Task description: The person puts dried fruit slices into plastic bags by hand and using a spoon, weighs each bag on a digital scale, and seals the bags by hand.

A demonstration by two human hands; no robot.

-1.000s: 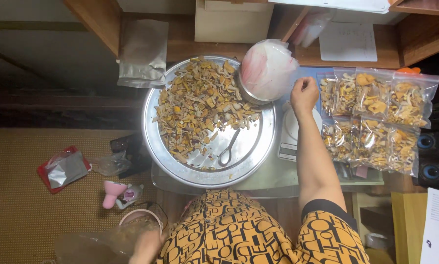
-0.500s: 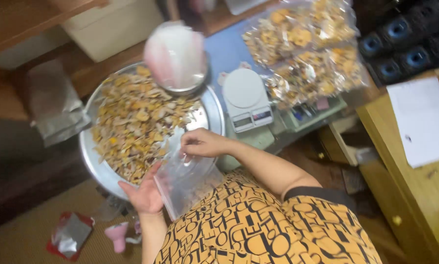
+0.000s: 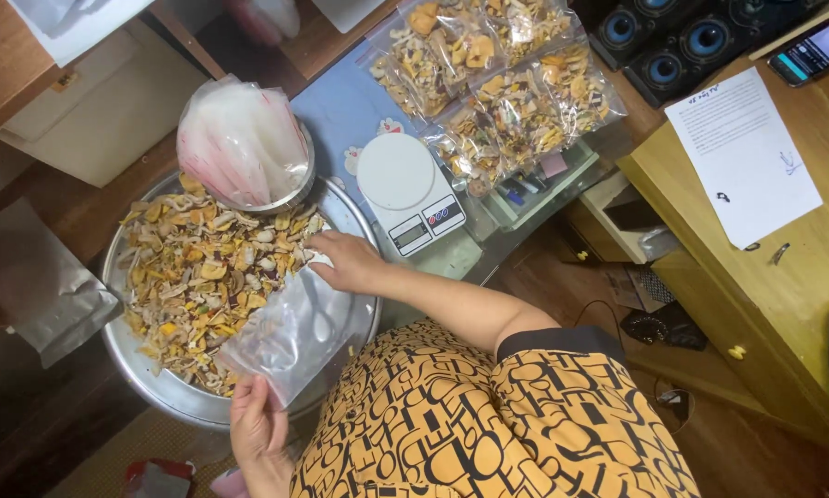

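- The landmark is the round metal tray [image 3: 156,392], heaped on its left and far parts with dried yellow and white chips [image 3: 202,277].
- A clear empty plastic bag [image 3: 290,337] lies slanted over the near right part of the tray, its long axis running from the near left corner up toward the far right.
- The left hand [image 3: 257,433], at the tray's near edge, has its grip closed on the bag's lower corner.
- The right hand [image 3: 350,261], over the tray's right part, meets the bag's upper end; its fingers are narrow at the bag's top edge, but whether they pinch it or only rest on it I cannot tell.
- The chips lie just left of the right hand, touching or nearly touching the bag's mouth; the right hand is the nearer of the two to the heap.
- On the tray's far rim sits a metal bowl holding a stack of empty bags [image 3: 239,148].
- Right of the tray stand a white kitchen scale [image 3: 405,189] and, beyond it, filled bags of chips [image 3: 497,83].
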